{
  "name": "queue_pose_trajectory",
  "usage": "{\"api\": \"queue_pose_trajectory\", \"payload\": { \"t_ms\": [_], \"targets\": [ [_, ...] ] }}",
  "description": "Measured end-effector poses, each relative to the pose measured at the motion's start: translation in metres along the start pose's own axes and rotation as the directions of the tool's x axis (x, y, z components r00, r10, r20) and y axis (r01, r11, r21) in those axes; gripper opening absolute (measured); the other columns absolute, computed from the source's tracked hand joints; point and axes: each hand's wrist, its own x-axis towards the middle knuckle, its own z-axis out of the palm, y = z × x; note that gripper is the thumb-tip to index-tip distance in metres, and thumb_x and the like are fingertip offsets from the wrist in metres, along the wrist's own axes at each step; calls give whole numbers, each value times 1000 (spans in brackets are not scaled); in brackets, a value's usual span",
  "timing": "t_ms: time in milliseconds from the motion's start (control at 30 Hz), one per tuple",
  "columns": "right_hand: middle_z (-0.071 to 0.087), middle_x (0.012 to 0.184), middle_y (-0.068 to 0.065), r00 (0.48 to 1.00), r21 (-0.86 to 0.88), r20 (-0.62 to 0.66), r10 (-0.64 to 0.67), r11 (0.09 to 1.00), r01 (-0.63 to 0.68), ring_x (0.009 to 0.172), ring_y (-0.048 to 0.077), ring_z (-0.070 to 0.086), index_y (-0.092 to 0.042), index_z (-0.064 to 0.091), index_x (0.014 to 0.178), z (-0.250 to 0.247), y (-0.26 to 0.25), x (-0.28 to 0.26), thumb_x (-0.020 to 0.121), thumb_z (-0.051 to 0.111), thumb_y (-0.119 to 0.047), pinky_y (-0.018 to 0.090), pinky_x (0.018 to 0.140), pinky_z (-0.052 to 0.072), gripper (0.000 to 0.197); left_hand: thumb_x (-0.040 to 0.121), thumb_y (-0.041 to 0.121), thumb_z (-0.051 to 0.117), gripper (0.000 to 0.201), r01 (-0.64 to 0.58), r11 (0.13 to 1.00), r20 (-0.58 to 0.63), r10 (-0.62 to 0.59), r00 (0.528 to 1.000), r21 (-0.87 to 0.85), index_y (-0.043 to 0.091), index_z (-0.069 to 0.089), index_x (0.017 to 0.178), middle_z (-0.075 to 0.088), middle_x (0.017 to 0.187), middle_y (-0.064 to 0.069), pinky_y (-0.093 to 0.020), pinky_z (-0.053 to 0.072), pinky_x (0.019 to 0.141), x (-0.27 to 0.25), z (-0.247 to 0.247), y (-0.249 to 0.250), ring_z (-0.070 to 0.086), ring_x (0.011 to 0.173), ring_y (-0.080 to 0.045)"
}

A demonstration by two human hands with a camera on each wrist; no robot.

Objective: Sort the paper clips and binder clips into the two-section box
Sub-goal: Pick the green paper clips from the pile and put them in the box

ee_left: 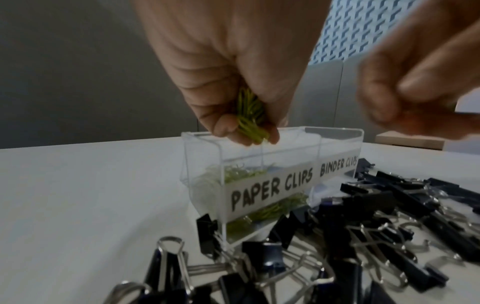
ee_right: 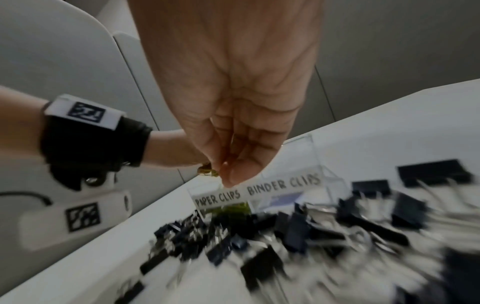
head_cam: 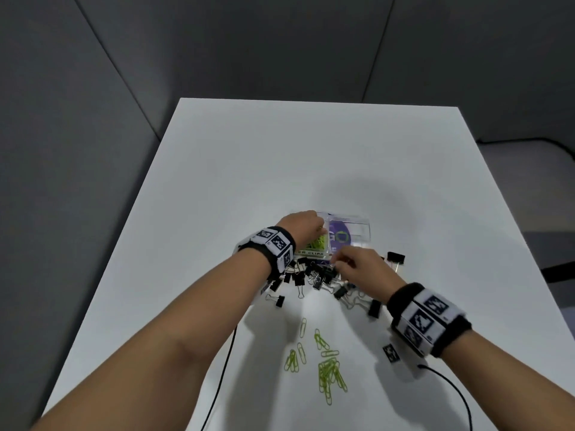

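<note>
A clear two-section box (head_cam: 357, 219) (ee_left: 335, 131) (ee_right: 311, 156) stands mid-table, labelled PAPER CLIPS on the left and BINDER CLIPS on the right. Green paper clips (ee_left: 272, 209) lie in its left section. My left hand (head_cam: 320, 234) (ee_left: 246, 133) pinches a bunch of green paper clips (ee_left: 249, 115) right over that section's opening. My right hand (head_cam: 337, 262) (ee_left: 389, 111) (ee_right: 228, 174) hovers just before the box with fingertips bunched together; the view is blurred and I see nothing between them. Black binder clips (head_cam: 314, 275) (ee_left: 363, 226) (ee_right: 285, 236) are heaped against the box front.
More loose green paper clips (head_cam: 326, 368) lie scattered on the white table (head_cam: 249, 166) nearer to me. Black cables (head_cam: 224, 368) trail from both wrists across the table's near part. Grey walls stand behind and to the left.
</note>
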Motion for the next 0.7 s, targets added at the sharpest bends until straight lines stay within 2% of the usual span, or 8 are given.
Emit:
{"api": "queue_pose_trajectory", "payload": {
  "t_ms": [100, 200, 333, 400, 500, 600, 700],
  "targets": [
    [62, 93, -1, 998, -98, 68, -5, 995, 12, 78, 12, 56, -10, 63, 100, 11, 15, -20, 92, 49, -12, 21, 70, 45, 16, 97, 30, 43, 31, -54, 996, -9, 55, 998, 74, 11, 59, 116, 52, 125, -8, -36, 45, 87, 0, 8, -4, 57, 106, -27],
    [64, 103, 3, 994, -130, 107, -3, 991, 17, 85, 12, 56, -11, 62, 101, 23, 24, -35, 91, 52, -13, 16, 70, 43, 14, 95, 34, 46, 33, -82, 990, -55, 88, 995, 118, 18, 58, 122, 48, 132, -1, -34, 45, 84, -6, 9, -6, 56, 108, -24],
    [62, 109, 5, 986, -199, 169, -6, 979, 41, 87, 12, 56, -10, 59, 110, 38, 29, -54, 90, 57, -22, 18, 76, 45, 24, 96, 25, 43, 27, -164, 980, -210, 184, 960, 113, 18, 60, 116, 55, 121, -1, -31, 47, 81, -36, 12, -1, 56, 106, -20],
    [60, 113, 6, 979, -267, 202, 7, 962, 48, 93, 16, 57, -10, 56, 114, 47, 30, -65, 88, 58, -29, 21, 78, 44, 32, 94, 12, 42, 30, -289, 949, -144, 305, 941, 126, 18, 60, 118, 58, 119, -1, -28, 51, 88, -58, 32, 2, 56, 108, -17],
    [52, 119, 5, 964, -397, 267, 22, 914, 89, 99, 21, 56, -12, 47, 120, 62, 31, -84, 81, 63, -42, 27, 77, 43, 52, 89, -1, 42, 49, -438, 885, 81, 430, 899, 159, 21, 50, 132, 49, 137, -1, -31, 45, 102, -91, 72, 2, 49, 123, -18],
    [44, 122, 3, 958, -433, 287, 30, 895, 101, 103, 22, 51, -15, 38, 126, 76, 30, -102, 72, 67, -53, 34, 76, 46, 72, 89, 6, 44, 55, -465, 863, 193, 431, 881, 196, 22, 38, 141, 37, 148, -3, -36, 37, 109, -111, 100, -4, 38, 132, -22],
    [38, 128, 2, 967, -431, 252, 21, 898, 93, 109, 22, 45, -16, 30, 133, 90, 28, -114, 69, 65, -59, 37, 80, 49, 85, 92, 19, 47, 55, -409, 891, 202, 372, 906, 195, 18, 30, 145, 26, 153, -6, -36, 29, 114, -123, 115, -5, 27, 139, -23]
  ]
}}
